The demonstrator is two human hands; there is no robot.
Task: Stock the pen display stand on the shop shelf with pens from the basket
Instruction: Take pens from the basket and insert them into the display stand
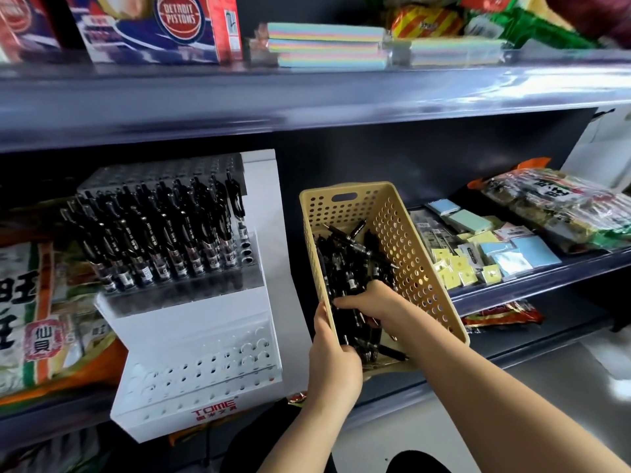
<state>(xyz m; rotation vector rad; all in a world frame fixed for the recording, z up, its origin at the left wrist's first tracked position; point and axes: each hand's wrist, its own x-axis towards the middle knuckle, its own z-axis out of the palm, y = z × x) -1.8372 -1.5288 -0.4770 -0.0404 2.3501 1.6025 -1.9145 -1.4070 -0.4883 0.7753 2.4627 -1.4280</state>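
While the left hand (333,356) grips the basket (406,240) at its near left corner, thumb lying up along the rim and fingers wrapped round the outside of the wall, the right hand (370,300) is down inside it. Its fingers (345,303) are bent over and pushed into the pile of black pens (351,264), definitely touching them, but honestly I can't tell if any pen is actually pinched, since the tips are buried in the heap.

The basket is the tan perforated one, tilted with its open top facing the person. Its near end pokes out past the front edge of the shelf (512,291).

Just left of the basket sits the white pen display stand (205,336). Its upper tier is packed with rows of upright black stocked pens (164,240), and a couple of open holes show at the end nearest the basket. The lower tier shows rows of open holes. A narrow strip of dark shelf back separates the stand's side panel from the basket's left wall.

Right of the basket, flat packs of sticky notes (495,254) lie close to its wall. Above the basket, the next shelf overhangs with open room under it.
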